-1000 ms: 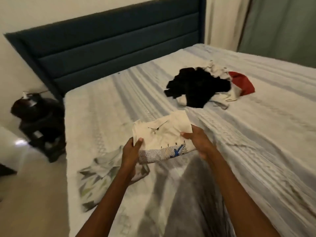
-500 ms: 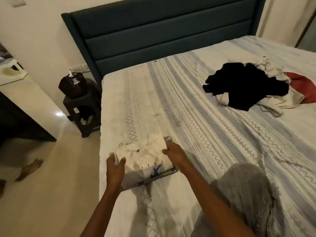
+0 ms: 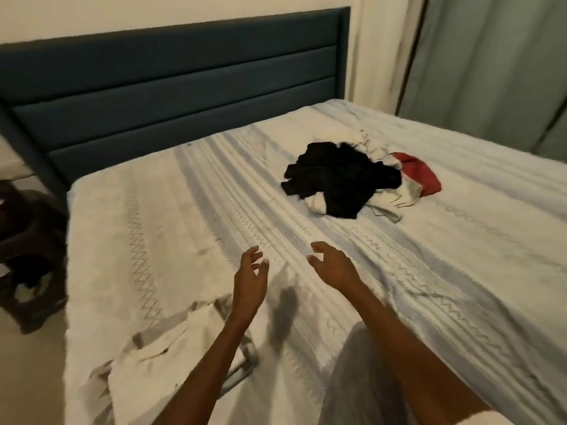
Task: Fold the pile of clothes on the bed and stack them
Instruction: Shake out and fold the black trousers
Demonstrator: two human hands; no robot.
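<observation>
Black-topped clothes pile [image 3: 346, 179] well beyond left hand [image 3: 250, 279], right hand [image 3: 333, 266]; both grips slack, empty.

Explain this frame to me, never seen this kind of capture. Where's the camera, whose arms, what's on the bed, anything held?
No robot here: a person wears one wide-angle camera on the head, looking forward and down, so the arms coming in from the bottom are the wearer's own. The left hand and right hand hover over the striped bedspread, fingers relaxed, no grip on anything. Farther back lies the unfolded pile of clothes, black on top with white and red showing. By the left forearm, near the bed edge, sits the folded stack. A dark headboard stands behind.
</observation>
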